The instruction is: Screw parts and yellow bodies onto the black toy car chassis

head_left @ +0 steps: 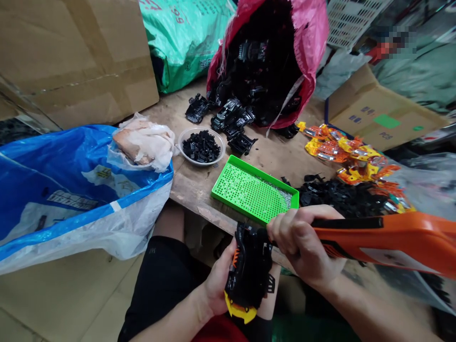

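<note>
Low over my lap, my left hand (pixel 218 280) grips a toy car (pixel 251 273) by its side. Its black chassis faces up, and yellow and orange body parts show at the edges. My right hand (pixel 308 244) is wrapped round an orange electric screwdriver (pixel 399 237). The tool's dark tip end meets the upper part of the chassis; the exact contact is hidden by my fingers. Just beyond both hands, a green perforated tray (pixel 238 209) on the table holds many small metal screws.
A clear bowl (pixel 181 154) of small black parts stands behind the tray. Black car chassis (pixel 228 114) spill from a pink sack (pixel 309 42). Orange-yellow car bodies (pixel 331 147) and black parts (pixel 335 197) lie right. A blue-lined bag (pixel 142 190) hangs left, near a cardboard box (pixel 78 61).
</note>
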`<state>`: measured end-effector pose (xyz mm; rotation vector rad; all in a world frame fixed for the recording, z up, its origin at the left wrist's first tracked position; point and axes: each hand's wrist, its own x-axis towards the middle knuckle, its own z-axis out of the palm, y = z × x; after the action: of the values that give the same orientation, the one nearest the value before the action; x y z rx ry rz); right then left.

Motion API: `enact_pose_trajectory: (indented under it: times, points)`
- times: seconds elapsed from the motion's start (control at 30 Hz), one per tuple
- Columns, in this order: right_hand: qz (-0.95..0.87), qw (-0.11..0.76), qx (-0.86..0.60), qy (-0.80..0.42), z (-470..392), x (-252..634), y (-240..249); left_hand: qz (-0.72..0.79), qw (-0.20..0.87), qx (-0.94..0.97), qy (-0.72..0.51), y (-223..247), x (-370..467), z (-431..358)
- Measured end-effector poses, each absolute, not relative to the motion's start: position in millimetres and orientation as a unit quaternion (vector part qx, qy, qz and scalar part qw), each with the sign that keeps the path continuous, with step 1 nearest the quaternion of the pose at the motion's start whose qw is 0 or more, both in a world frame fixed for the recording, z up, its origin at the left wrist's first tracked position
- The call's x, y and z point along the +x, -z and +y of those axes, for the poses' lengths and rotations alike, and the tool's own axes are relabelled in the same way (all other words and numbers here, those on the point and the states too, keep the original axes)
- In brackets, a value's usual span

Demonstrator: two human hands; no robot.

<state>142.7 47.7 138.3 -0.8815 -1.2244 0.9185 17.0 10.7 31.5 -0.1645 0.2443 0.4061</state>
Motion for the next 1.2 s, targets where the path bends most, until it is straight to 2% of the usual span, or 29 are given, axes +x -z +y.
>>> enact_pose_trajectory:
  times: [0.83,1.03,1.2]
  points:
    - [-0.452,0.664,-0.413,-0.429,61.7,142.5,-147.5,0.147,0.96,-0.099,-0.215,-35.6,19.1,10.4]
    - [-0.441,0.715,-0.423,-0.342,100.8,154.3,-157.8,0.155,0.967,-0.102,-0.172,-45.5,16.5,14.3]
    - [-0.422,0.752,-0.424,-0.276,160.3,164.5,-142.2,0.145,0.969,-0.107,-0.167,-46.4,17.7,15.1]
